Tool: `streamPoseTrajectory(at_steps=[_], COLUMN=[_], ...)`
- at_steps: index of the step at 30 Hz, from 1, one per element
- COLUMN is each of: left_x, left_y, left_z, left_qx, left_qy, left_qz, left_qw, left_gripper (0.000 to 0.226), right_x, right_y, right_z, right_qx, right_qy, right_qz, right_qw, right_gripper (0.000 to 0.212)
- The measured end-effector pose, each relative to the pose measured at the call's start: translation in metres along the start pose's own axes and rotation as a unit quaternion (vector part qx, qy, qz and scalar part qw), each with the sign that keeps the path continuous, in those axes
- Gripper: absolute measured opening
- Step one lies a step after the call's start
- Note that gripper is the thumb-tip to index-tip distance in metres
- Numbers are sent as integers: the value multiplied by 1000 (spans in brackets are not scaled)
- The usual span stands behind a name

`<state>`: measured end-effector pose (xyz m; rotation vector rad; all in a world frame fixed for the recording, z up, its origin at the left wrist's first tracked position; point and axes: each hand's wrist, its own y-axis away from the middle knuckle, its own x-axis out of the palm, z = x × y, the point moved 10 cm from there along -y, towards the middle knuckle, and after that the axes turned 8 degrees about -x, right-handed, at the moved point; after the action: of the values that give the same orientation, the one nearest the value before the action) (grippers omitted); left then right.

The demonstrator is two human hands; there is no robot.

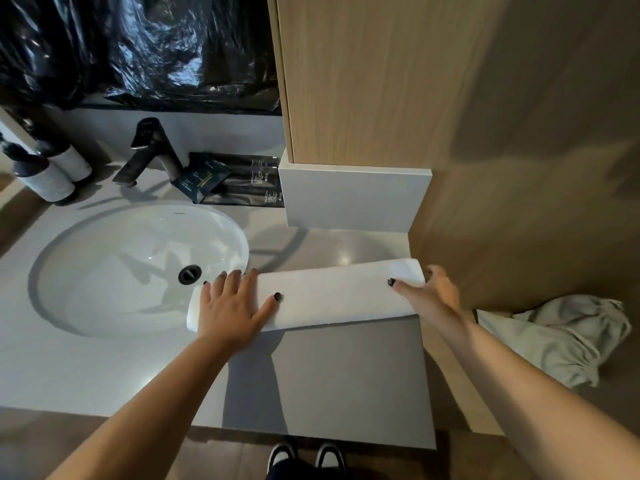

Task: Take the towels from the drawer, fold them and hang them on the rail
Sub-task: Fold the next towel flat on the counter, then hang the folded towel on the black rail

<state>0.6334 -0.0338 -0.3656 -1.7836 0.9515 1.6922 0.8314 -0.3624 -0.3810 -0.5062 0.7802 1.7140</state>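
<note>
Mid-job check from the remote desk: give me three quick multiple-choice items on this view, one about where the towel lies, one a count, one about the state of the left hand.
1. Where does the left end of the folded white towel lie?
A. Over the edge of the sink
B. Inside a drawer
C. On the floor

2. How many bottles stand on the counter to the left of the tap?
A. None
B. Two
C. Five

3. How is the left hand on the towel?
A. Clenched in a fist
B. Lifted clear of it
C. Flat, fingers spread, pressing down

Answers:
1 A, the towel's left end overhangs the basin rim.
2 B, two dark-topped bottles stand side by side.
3 C, the palm lies flat on the towel, while the right hand holds its other end.
</note>
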Motion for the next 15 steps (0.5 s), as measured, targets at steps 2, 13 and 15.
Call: streamPoseTrajectory(at_steps=[2,13,15], left_x=[1,-39,-69], left_y=[2,16,24], left_z=[-1,-29,-43], left_qx=[7,39,85], left_qy=[-10,156,272], left_qz=[16,64,52], left_qw=[1000,985,957], left_gripper=[92,69,70], right_x=[-1,-48,-63], right_y=[2,57,83], right_z=[-14,144,191], right_qx=[72,-172,-256], right_qy=[-77,-123,-90], right_qz=[12,113,119], right_qw=[994,971,955], right_gripper=[80,36,36])
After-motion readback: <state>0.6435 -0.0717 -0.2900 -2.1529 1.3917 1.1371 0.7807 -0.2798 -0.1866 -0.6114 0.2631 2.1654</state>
